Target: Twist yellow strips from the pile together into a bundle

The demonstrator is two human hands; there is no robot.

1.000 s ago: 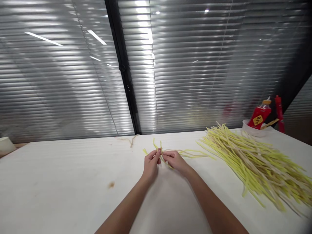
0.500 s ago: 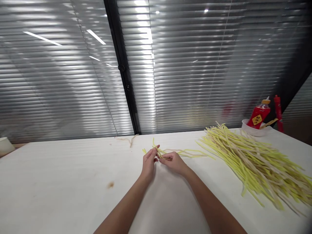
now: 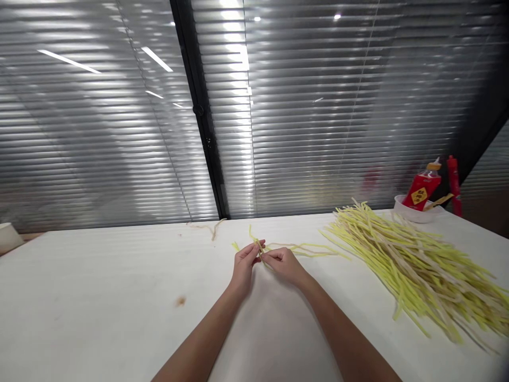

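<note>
Both my hands meet over the middle of the white table, closed on thin yellow-green and beige strands (image 3: pixel 318 250). My left hand (image 3: pixel 244 265) pinches them between thumb and fingers, with short ends sticking up beyond the fingertips. Right beside it, my right hand (image 3: pixel 285 263) pinches the same strands, thumb against forefinger. The longer part of the strands trails off to the right on the table behind my right hand. What exactly lies between the fingertips is partly hidden.
A big pile of yellow-green and beige strands (image 3: pixel 413 265) lies on the right of the table (image 3: pixel 119 297). Behind it a white bowl (image 3: pixel 413 213) holds a red bottle (image 3: pixel 422 190). Loose beige strands (image 3: pixel 215 229) lie near the far edge, below window blinds (image 3: pixel 310 132).
My left fingertips have shifted slightly to the right and the fingers of both hands have closed in nearer each other around the strands. The pile and bowl have not moved.
</note>
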